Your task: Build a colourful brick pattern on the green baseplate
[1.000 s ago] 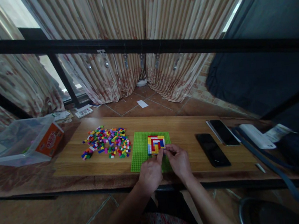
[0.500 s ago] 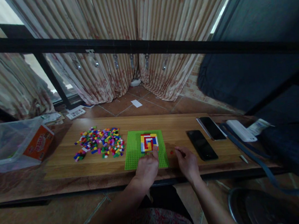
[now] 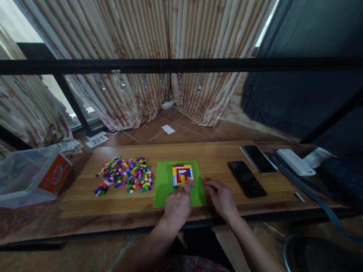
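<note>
A green baseplate (image 3: 163, 190) lies on a wooden board (image 3: 78, 203). On it sits a small flat brick build (image 3: 182, 174) of yellow, red, white and blue. My left hand (image 3: 177, 206) rests on the plate's near edge, its fingers held together and pressing the build's front edge. My right hand (image 3: 222, 198) lies just right of the plate, fingers curled together and low on the board. Whatever is under its fingertips is hidden. A pile of loose coloured bricks (image 3: 124, 176) lies left of the plate, out of reach of either hand.
Two dark phones (image 3: 247, 179) (image 3: 258, 158) lie right of my hands, then a white device (image 3: 296, 162) and a dark strap (image 3: 322, 207). A clear plastic box (image 3: 26, 176) with an orange label stands at the far left. A black rail (image 3: 174, 65) crosses in front of the curtains.
My right hand left the build, swung right onto the board by a small red brick, then came back towards the plate's right edge. My left hand stayed at the build.
</note>
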### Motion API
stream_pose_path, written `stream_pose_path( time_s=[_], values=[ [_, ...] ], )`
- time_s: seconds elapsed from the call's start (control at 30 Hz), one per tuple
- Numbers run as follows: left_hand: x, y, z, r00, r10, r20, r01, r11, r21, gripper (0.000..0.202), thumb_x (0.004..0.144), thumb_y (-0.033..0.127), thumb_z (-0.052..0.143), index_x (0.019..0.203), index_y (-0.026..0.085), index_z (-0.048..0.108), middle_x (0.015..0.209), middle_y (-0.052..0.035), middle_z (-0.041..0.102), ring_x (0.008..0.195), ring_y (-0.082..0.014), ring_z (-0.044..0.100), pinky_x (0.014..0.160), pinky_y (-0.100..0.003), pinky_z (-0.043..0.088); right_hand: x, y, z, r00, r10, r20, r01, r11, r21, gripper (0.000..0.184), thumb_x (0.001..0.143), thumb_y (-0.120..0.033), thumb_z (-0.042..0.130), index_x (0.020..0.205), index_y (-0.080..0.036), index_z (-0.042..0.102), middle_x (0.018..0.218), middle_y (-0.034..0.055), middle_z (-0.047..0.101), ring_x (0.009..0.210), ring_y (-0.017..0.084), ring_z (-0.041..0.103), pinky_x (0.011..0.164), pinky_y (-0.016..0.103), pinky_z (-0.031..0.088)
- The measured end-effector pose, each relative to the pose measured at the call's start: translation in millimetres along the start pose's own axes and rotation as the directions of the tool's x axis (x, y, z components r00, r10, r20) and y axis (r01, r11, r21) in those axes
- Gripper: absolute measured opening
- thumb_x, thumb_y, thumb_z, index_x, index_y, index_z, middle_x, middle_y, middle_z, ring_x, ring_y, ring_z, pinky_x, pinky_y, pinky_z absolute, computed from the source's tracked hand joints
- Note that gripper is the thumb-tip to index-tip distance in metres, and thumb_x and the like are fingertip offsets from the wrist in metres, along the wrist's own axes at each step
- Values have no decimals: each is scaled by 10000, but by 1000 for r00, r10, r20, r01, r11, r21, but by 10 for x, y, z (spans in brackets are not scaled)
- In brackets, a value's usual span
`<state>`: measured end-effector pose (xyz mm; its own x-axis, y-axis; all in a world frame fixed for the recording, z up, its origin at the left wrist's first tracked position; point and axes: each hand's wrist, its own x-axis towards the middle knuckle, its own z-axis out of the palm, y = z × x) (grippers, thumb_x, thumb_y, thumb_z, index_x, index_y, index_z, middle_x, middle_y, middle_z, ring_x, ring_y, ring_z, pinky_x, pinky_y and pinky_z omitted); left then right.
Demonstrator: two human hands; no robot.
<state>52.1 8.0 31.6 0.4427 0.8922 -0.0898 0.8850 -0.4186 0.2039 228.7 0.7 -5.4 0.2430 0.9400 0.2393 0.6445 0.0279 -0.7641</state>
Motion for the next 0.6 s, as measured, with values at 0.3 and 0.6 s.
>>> stream_pose_path(
  time_s=[0.3,0.6],
  values=[
    [-23,-34,17,999,-16,-32,14,997,-72,704,809,56,425,1459,209,201,1081,-99,656,938,-211,647,799,-322,509,115,-231,381,973,222,56,-224,870,439,249,703,-397,651,793,-174,717,820,55,725,763,198,646,757,333,490],
    [-24,-69,33,998,20,-51,-26,992,-124,697,810,68,418,1460,197,201,1080,-86,650,931,-207,639,782,-319,509,302,-262,284,909,335,249,-417,732,539,346,496,-393,808,717,-152,695,626,5,671,539,118,557,537,243,422]
  ],
)
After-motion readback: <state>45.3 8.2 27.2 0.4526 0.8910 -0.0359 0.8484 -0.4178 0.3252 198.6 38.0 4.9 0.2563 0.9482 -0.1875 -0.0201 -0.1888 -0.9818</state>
